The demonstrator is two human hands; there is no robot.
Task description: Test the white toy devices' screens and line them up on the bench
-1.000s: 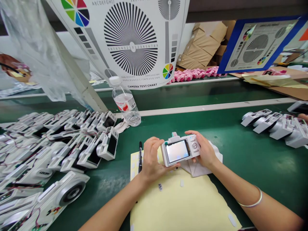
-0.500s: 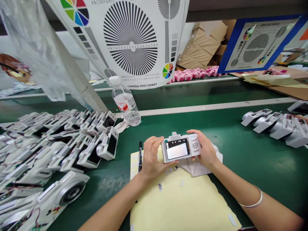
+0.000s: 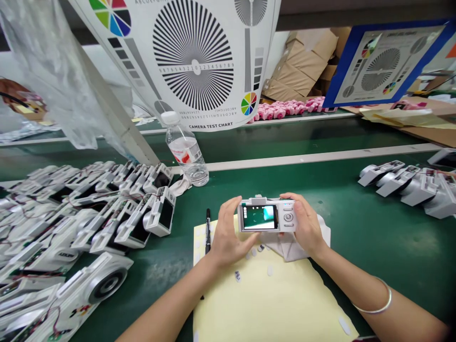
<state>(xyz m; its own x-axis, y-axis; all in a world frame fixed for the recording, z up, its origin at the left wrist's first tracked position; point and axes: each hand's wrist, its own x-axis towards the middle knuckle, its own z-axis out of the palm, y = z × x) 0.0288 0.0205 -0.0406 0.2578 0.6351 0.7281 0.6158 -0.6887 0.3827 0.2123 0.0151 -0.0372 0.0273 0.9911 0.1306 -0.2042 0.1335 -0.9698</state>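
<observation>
Both my hands hold a small white camera [image 3: 283, 216] upright above the green bench, its back screen facing me and showing a green and white picture. My left hand [image 3: 224, 235] grips its left end with the fingers curled round it. My right hand [image 3: 306, 223] wraps the right end beside the round button pad. Under the camera lie a white cloth [image 3: 290, 249] and a pale yellow sheet [image 3: 270, 304] with small white stickers on it. A black pen [image 3: 207, 232] lies just left of my left hand.
Several white cameras [image 3: 71, 228] with loose wires crowd the left of the bench; more cameras [image 3: 409, 187] sit at the right. A water bottle [image 3: 185, 152] stands behind, under a large camera test chart [image 3: 194, 57]. A second chart [image 3: 381, 64], cardboard and pink parts lie beyond.
I have tilted the camera up from leaning back to upright and raised it slightly. Its screen went from a bright white picture to a green one.
</observation>
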